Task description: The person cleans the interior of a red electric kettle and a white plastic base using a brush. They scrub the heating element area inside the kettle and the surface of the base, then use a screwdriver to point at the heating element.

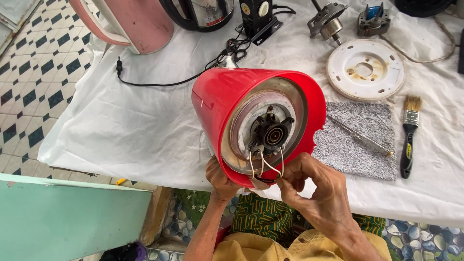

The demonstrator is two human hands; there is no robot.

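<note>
Kettle turned base-up for work on its wiring

Red kettle body (227, 104) lies tilted on the edge of the cloth-covered tabletop (145, 130), open underside toward the person so the black connector (272, 133) and white wires (266, 164) face up. Left hand (220, 181) cups the lower rim, its grip closed on the shell to steady it. Right hand (314, 188) pinches at the wires, though which strand is unclear. Right of the kettle, a screwdriver (362, 137) lies on a grey mat (357, 154), brush (410, 135) beyond
</note>
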